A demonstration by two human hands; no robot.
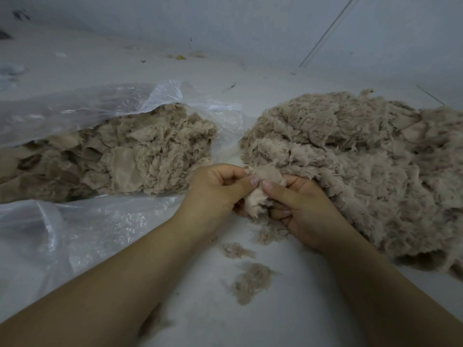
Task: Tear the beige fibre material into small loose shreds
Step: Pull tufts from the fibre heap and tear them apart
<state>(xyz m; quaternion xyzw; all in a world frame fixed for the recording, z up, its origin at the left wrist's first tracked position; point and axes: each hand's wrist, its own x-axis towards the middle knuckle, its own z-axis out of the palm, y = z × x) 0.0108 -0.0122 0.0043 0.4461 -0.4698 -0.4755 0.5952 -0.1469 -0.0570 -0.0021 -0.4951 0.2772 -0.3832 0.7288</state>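
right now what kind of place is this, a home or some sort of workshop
Probably a bare workroom or storage corner used for manual material processing, not a home. A big loose heap of beige fibre lies on the plain pale floor, more fills a clear plastic bag, and bare grey walls surround it.

A small flat piece of beige fibre sheet (258, 194), frayed at its lower edge, sits upright near centre. A large fluffy mound of shredded beige fibre (350, 161) spreads right; small loose beige tufts (250, 279) lie nearer.
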